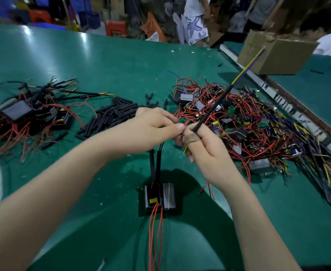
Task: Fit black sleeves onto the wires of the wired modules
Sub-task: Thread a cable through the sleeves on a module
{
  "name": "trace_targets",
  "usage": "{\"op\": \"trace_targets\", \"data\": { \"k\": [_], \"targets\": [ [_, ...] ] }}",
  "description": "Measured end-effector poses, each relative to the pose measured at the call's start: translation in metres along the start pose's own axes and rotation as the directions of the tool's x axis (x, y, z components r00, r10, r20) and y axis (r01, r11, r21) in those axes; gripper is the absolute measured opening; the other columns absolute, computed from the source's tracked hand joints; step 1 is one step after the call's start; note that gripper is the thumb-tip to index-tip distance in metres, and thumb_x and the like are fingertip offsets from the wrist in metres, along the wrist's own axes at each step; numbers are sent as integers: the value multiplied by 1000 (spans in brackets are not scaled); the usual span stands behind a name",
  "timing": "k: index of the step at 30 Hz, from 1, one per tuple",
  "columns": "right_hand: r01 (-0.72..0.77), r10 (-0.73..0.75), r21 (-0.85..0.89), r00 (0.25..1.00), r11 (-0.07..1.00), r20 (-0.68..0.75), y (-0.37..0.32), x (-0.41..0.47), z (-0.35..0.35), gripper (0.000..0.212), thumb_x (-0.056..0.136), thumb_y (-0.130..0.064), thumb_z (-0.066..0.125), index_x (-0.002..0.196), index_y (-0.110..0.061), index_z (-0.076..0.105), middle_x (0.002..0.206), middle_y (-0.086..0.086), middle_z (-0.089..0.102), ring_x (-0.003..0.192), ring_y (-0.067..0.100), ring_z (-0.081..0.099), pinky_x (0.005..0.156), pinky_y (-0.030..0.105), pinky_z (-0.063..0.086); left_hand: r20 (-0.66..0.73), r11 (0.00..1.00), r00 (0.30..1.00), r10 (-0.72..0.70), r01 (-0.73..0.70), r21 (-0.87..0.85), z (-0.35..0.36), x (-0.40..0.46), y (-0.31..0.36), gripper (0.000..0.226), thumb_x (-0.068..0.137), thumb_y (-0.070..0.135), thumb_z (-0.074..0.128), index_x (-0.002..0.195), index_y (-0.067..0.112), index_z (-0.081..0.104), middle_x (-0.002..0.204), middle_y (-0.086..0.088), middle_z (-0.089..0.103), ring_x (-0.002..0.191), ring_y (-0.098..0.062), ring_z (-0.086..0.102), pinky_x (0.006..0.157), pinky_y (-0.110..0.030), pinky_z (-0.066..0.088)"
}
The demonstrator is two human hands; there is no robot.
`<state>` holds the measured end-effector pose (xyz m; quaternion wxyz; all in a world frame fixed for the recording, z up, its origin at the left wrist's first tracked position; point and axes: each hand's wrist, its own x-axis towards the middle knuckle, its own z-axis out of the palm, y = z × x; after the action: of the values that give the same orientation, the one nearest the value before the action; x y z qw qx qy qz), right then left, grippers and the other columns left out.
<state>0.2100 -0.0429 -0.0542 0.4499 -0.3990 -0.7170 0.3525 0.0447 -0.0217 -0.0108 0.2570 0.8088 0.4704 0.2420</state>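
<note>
A wired module (159, 196) hangs below my hands over the green table, with red wires trailing down and two black-sleeved leads rising to my left hand (154, 127). My left hand pinches those leads at the fingertips. My right hand (203, 147) grips a long black sleeve (212, 109) that points up and to the right. A yellow and a blue wire (248, 65) stick out of the sleeve's far end. The two hands touch at the fingertips.
Loose black sleeves (111, 114) lie in a heap behind my left hand. A tangle of unsleeved modules with red wires (248, 124) fills the right. Sleeved modules (29, 112) are piled at the left. A cardboard box (276, 51) stands at the back right.
</note>
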Motion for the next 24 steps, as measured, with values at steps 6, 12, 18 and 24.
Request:
{"op": "trace_targets", "data": {
  "k": [6,12,18,24],
  "targets": [
    [5,-5,-57,1000,998,-4,-3,-1,0,18,94,-34,40,79,-33,50,61,-14,48,57,12,42,55,39,37,211,956,977,-13,74,-283,-14,-6,1,24,72,46,61,80,28,75,119,16,60,107,16,51,98,-15,39],
    [-283,283,-8,955,959,85,-5,2,0,23,94,-23,41,74,-14,47,51,-9,45,49,10,44,48,24,36,-67,669,854,516,-352,655,-9,-15,5,12,80,39,69,72,31,69,130,19,53,128,-21,33,87,-37,21],
    [-405,376,234,913,884,157,-1,5,0,17,84,-25,41,69,-18,45,52,-10,37,43,10,38,40,18,24,-118,508,741,661,-326,797,0,-26,7,18,91,25,58,79,23,72,135,20,49,122,-16,35,88,-36,23],
    [108,-113,-291,994,951,0,3,-1,6,16,92,-25,41,76,-26,43,62,-16,45,61,-1,43,56,16,31,-61,912,993,98,-65,405,-6,-18,0,18,88,53,46,83,51,64,148,23,22,130,-10,10,89,-28,10]
  ]
}}
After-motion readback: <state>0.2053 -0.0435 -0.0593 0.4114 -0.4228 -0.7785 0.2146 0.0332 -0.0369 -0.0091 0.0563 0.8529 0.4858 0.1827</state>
